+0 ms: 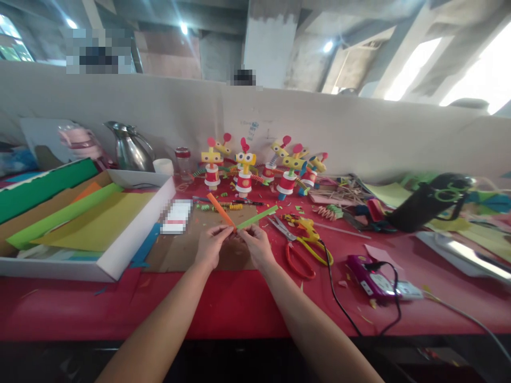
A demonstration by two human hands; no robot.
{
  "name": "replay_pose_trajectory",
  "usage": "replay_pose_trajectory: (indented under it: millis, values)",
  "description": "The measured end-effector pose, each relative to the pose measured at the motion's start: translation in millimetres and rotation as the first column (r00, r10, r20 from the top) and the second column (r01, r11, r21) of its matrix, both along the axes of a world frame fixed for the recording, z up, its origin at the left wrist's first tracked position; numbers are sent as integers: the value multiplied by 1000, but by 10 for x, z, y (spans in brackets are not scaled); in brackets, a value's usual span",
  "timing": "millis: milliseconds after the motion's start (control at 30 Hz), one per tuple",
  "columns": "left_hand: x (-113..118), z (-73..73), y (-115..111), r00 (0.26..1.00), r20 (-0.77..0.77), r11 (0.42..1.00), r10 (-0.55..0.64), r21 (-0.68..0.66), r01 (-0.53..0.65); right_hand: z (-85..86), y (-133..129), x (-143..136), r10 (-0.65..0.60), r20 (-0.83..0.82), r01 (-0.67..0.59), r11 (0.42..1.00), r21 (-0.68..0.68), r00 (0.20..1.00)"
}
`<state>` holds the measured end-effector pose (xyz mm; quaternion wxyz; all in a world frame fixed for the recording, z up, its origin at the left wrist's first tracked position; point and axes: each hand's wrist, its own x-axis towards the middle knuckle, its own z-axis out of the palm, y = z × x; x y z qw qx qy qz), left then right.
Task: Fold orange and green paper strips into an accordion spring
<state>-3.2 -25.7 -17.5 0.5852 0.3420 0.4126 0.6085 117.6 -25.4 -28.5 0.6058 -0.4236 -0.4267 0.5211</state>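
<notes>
Over a brown cardboard sheet (171,255), my left hand (212,243) pinches the lower end of an orange paper strip (219,209). My right hand (256,243) is closed on the lower end of a light green paper strip (258,216). The two strips meet between my fingertips and spread upward in a V; how their ends join is hidden by my fingers. Folded paper springs (231,206) lie just beyond my hands. To the right of my right hand are red-and-yellow-handled scissors (295,250) and a yellow glue gun (307,230).
Several paper-and-cup figures (244,183) stand along the back partition. A white box (136,229) of coloured paper is at left, near a phone (176,217) and a metal jug (131,149). At right are a purple power strip (365,279), trailing cords and a black bottle (423,205).
</notes>
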Motion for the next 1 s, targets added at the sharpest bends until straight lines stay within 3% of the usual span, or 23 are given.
replay_pose_trajectory:
  millis: [167,367,667,800,1000]
  values:
    - [5,25,-22,996,32,996,-79,38,78,-24,5,9,-80,94,75,996,53,992]
    - [-18,-73,12,991,-31,992,-129,-22,128,-55,-13,0,-96,180,85,994,66,979]
    - [-47,-26,18,988,60,986,-144,-71,148,-14,-49,-7,-71,136,60,995,84,988]
    - [-56,-6,11,985,52,983,-166,-74,170,35,-70,1,-2,37,-2,996,90,999]
    - [-48,29,-15,983,66,981,-170,-84,175,44,-62,-11,53,23,-54,997,57,998]
